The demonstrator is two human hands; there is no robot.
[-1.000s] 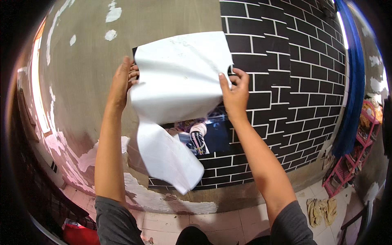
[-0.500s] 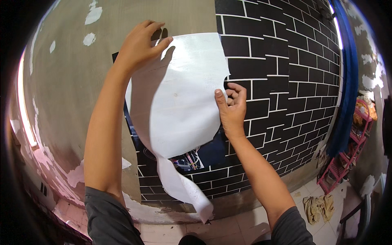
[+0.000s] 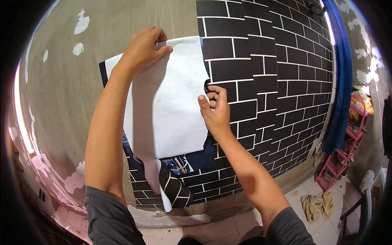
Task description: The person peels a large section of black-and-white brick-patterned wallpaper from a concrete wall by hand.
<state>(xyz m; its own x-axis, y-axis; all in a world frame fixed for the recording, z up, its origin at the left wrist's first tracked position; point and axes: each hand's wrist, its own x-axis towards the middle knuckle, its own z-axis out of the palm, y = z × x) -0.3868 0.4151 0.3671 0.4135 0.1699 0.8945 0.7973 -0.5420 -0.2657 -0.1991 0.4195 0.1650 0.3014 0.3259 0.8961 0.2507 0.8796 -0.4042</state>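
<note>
A white-backed wallpaper sheet point(image 3: 177, 102) is held up against the wall, its lower strip point(image 3: 174, 185) hanging and curled so that a black brick print shows. At its top edge my left hand point(image 3: 147, 51) is closed, thumb and fingers pinching the sheet. My right hand point(image 3: 218, 116) grips the right edge by a small notch, thumb in front and fingers curled behind. Below the sheet a dark blue printed picture point(image 3: 203, 158) shows in part; the sheet hides the rest. My left arm casts a long shadow down the white side.
Black brick-pattern wallpaper point(image 3: 261, 77) covers the wall to the right. Bare grey-brown plaster point(image 3: 69, 98) with pale patches lies left. At the far right are a blue curtain point(image 3: 341, 81), a pink rack point(image 3: 347, 143) and a crumpled tan cloth point(image 3: 316, 206) on the tiled floor.
The sheet and my right hand have shifted left in view, as has the wall. The sheet lies flatter, and its hanging strip has swung left and turned its printed side out.
</note>
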